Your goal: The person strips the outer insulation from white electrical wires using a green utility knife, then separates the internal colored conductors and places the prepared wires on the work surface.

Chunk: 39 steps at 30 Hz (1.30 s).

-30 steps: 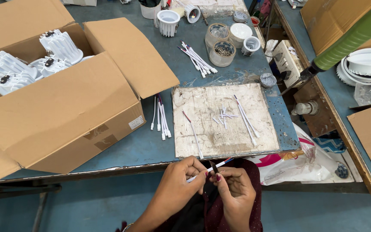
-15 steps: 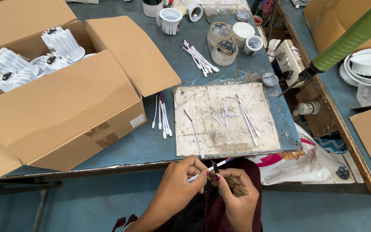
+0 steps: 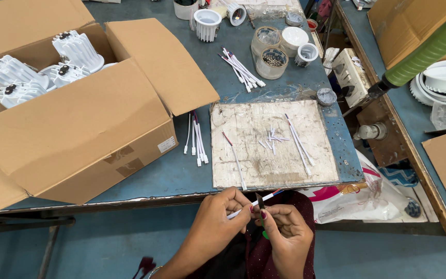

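Note:
My left hand (image 3: pixel 218 219) pinches a thin white wire (image 3: pixel 266 198) whose red and blue ends stick out to the right, just below the table's front edge. My right hand (image 3: pixel 285 232) holds a small dark tool (image 3: pixel 260 201) with a green handle upright against that wire. Both hands sit over my lap in dark maroon clothing. Just beyond them lies a worn white board (image 3: pixel 272 144) with several cut wire pieces (image 3: pixel 274 138) and a few longer wires (image 3: pixel 299 138) on it.
A large open cardboard box (image 3: pixel 78 124) at the left holds white finned housings (image 3: pixel 73 51). Loose white wires (image 3: pixel 197 142) lie beside it, another bundle (image 3: pixel 241 70) further back. Tape rolls and small containers (image 3: pixel 272 57) stand at the rear. A second bench (image 3: pixel 414 129) runs along the right.
The hands stay together on the wire at the table's front edge with only small shifts of the fingers. The view has tilted slightly.

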### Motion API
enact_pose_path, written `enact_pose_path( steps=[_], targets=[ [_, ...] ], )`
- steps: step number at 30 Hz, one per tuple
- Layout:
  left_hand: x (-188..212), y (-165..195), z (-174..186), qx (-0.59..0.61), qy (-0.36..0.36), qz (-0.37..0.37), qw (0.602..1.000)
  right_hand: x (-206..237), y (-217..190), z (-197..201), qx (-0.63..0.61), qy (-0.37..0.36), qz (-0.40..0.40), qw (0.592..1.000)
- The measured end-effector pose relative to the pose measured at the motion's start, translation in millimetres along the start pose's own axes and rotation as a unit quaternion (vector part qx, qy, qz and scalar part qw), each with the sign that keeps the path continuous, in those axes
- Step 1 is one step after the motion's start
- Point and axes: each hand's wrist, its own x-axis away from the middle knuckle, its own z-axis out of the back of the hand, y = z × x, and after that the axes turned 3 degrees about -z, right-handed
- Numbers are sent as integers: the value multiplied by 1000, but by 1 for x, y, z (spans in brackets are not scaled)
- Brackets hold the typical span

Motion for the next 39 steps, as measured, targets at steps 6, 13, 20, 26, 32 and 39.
enact_pose_path(
  steps=[6, 13, 20, 26, 32, 39],
  targets=[
    [-1, -2, -1, 17, -4, 5, 1000, 0, 0, 0, -1, 4, 0, 1000],
    [-1, -2, -1, 28, -6, -5, 1000, 1, 1, 0, -8, 3, 2, 1000],
    [0, -2, -2, 35, -4, -4, 999, 2, 2, -2, -19, 14, 5, 1000],
    [1, -8, -1, 22, -16, -12, 1000, 4, 3, 1, -6, 16, -6, 1000],
    [3, -15, -1, 35, -34, -45, 998, 6, 4, 7, 3, 7, -8, 1000],
    [4, -10, 3, 2, -52, -78, 996, 4, 4, 13, 4, -11, -25, 1000]
  ],
)
